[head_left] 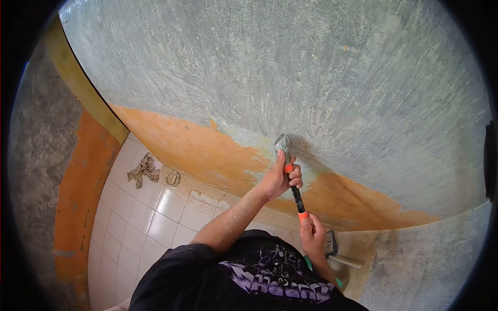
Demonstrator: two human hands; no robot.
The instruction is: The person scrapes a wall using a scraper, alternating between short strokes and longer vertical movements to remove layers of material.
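A long-handled scraper (296, 196) with a grey metal head and a black and orange handle is in both my hands. My left hand (282, 176) is closed around the upper handle just below the head, thumb stretched along it. Lower down, my right hand (313, 236) grips the orange end of the handle. The head is against or very close to the wall (249, 78), near the border between its grey, streaked upper surface and the orange paint (192, 140) below. Pale dust speckles my left forearm.
A crumpled rag (144, 171) and a ring-shaped item (173, 178) lie on the white tiled floor (137, 215). Beside my right forearm are a dark blue item (330, 243) and a pale stick-like piece (346, 260). Another orange and grey wall (78, 202) stands at left.
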